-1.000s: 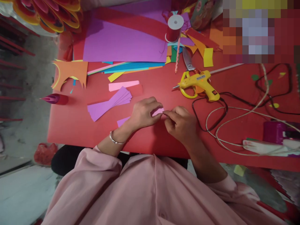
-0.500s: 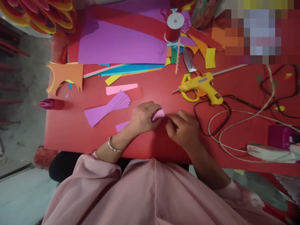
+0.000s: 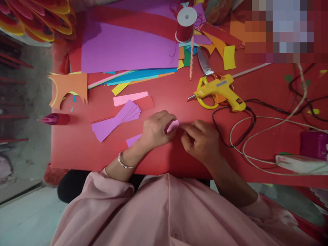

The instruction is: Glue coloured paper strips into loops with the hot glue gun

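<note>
A small pink paper strip [image 3: 172, 126] is curled between the thumb and fingers of my left hand [image 3: 158, 129]. My right hand [image 3: 201, 140] pinches the strip's right end with thumb and forefinger; the other fingers are bent in. Part of the strip is hidden behind the fingers. Left of my hands lies a fanned stack of purple paper strips [image 3: 116, 119], with pale pink strips [image 3: 130, 98] just above it. Another purple strip [image 3: 133, 140] shows partly from under my left wrist.
Right of centre, a yellow glue gun [image 3: 220, 91] rests over scissors [image 3: 205, 63], its cable looping right. A thread spool [image 3: 186, 25] stands on the large purple sheet's [image 3: 128, 48] right side. Orange cut paper [image 3: 70, 85] and a rolled paper cone [image 3: 53, 119] lie at left.
The camera view has shifted slightly. Both hands keep nearly the same pose at the pink strip, and less of the strip shows between them now.
</note>
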Demonstrator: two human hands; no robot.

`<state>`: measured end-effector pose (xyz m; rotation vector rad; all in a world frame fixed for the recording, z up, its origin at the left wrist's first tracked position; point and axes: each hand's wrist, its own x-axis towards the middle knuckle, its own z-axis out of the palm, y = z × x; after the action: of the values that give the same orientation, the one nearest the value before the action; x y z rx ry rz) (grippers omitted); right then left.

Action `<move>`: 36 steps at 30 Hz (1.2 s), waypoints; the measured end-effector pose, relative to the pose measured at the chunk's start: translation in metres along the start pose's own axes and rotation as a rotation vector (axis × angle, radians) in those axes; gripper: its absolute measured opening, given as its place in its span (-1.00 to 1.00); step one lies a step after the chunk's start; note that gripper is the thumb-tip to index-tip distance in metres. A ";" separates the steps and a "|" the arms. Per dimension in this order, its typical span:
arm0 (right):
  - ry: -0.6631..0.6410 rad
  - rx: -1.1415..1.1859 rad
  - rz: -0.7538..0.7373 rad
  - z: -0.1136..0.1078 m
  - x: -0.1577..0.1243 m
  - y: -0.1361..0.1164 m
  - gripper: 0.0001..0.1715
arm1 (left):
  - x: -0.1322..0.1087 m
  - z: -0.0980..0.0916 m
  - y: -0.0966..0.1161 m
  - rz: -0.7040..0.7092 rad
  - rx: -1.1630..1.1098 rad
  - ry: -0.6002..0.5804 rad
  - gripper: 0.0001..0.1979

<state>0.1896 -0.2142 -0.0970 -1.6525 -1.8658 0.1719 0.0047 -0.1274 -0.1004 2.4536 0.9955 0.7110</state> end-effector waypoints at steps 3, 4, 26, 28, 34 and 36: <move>-0.001 -0.032 -0.039 0.001 -0.002 0.000 -0.67 | 0.000 -0.001 0.000 0.006 -0.011 -0.005 -0.87; -0.007 -0.046 -0.041 0.002 -0.002 0.000 -0.66 | 0.001 -0.002 0.000 0.014 -0.022 -0.007 -0.89; -0.065 -0.130 -0.050 0.005 -0.002 -0.008 -0.64 | 0.003 -0.007 0.002 -0.038 -0.144 0.000 -0.84; -0.073 -0.130 -0.053 0.005 -0.002 -0.009 -0.65 | 0.003 -0.006 0.001 -0.035 -0.142 -0.001 -0.84; -0.068 -0.159 -0.036 0.008 -0.005 -0.009 -0.59 | 0.003 -0.004 -0.001 -0.012 -0.134 0.011 -0.82; -0.099 -0.168 -0.018 0.009 -0.005 -0.010 -0.57 | 0.003 -0.004 -0.001 -0.004 -0.112 0.009 -0.81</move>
<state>0.1766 -0.2179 -0.1005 -1.7674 -2.0162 0.0932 0.0034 -0.1240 -0.0976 2.3534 0.9378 0.7559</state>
